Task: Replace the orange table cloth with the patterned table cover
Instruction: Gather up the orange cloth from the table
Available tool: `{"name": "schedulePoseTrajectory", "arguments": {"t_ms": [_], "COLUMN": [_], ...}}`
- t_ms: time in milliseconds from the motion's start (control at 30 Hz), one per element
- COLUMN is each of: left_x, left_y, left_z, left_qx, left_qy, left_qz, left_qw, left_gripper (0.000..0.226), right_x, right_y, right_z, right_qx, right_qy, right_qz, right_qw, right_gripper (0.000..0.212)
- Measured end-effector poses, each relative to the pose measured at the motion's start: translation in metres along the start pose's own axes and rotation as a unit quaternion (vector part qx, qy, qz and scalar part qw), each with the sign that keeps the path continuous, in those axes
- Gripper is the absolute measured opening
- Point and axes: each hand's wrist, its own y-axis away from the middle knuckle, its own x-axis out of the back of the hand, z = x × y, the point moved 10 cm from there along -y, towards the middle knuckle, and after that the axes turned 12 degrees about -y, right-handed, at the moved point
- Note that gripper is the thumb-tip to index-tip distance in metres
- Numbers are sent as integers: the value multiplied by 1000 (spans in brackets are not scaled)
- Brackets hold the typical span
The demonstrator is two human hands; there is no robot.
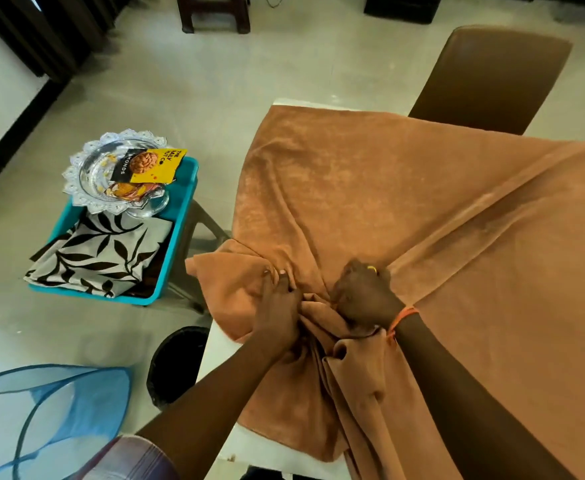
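Note:
The orange table cloth (370, 188) lies bunched and creased over the white table (214, 355), with folds radiating from my hands. My right hand (363, 296) grips a gathered bundle of the cloth near the table's left edge. Just to its left, my left hand (279, 306) pinches a fold of the same cloth. The patterned table cover (100, 254), grey with dark leaves, lies folded in a teal tray (180, 233) on a stool left of the table.
A glass dish (117, 171) with snack packets (156, 164) sits at the tray's far end. A blue mesh hamper (48, 410) stands at lower left, a black bin (176, 362) beside the table. A brown chair (491, 74) stands behind the table.

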Motion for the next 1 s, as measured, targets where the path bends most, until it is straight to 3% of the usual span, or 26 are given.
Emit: {"name": "schedulePoseTrajectory", "arguments": {"t_ms": [67, 100, 200, 300, 367, 433, 500, 600, 667, 733, 800, 867, 933, 1000], "left_x": [9, 10, 10, 10, 8, 11, 16, 26, 19, 7, 6, 18, 36, 46], "left_y": [5, 7, 11, 18, 21, 23, 22, 18, 14, 9, 3, -1, -2, -1], "left_z": [7, 4, 2, 7, 5, -1, -9, -27, -26, -18, -9, 3, 11, 10], "left_qx": [-32, -31, -56, -105, -87, -29, 33, 104, 104, 67, -2, -56, -55, -43], "left_qy": [89, 146, 263, 225, 147, 39, -44, -4, 34, 47, -3, -21, 36, 121], "left_qz": [61, 74, 82, 92, 123, 152, 116, 75, 40, -20, -48, -9, 59, 73], "left_qw": [994, 986, 960, 964, 978, 987, 992, 992, 993, 996, 999, 998, 996, 989], "left_gripper": [19, 14, 19, 21, 38, 58, 86, 128, 145, 151, 136, 86, 33, 16], "right_x": [27, 35, 42, 29, 15, 8, 15, 19, 24, 30, 23, 13, -5, -29], "right_y": [-21, -35, -46, -51, -56, -59, -45, -15, 11, 43, 69, 89, 103, 111], "right_z": [-2, -6, -34, -52, -58, -54, -50, -27, -18, -18, -17, -15, -10, -6], "right_qx": [-10, -7, 6, 12, 37, 50, 67, 78, 103, 130, 125, 109, 89, 82], "right_qy": [-96, -111, -84, -25, 61, 86, 112, -12, -122, -154, -144, -114, -81, -20], "right_qz": [57, 77, 93, 96, 64, 36, 46, 16, -3, 4, 1, 6, -3, -13], "right_qw": [994, 991, 992, 995, 995, 994, 990, 997, 987, 980, 982, 987, 993, 996], "right_gripper": [45, 56, 74, 57, 55, 38, 21, 24, 18, 13, 19, 36, 80, 123]}}
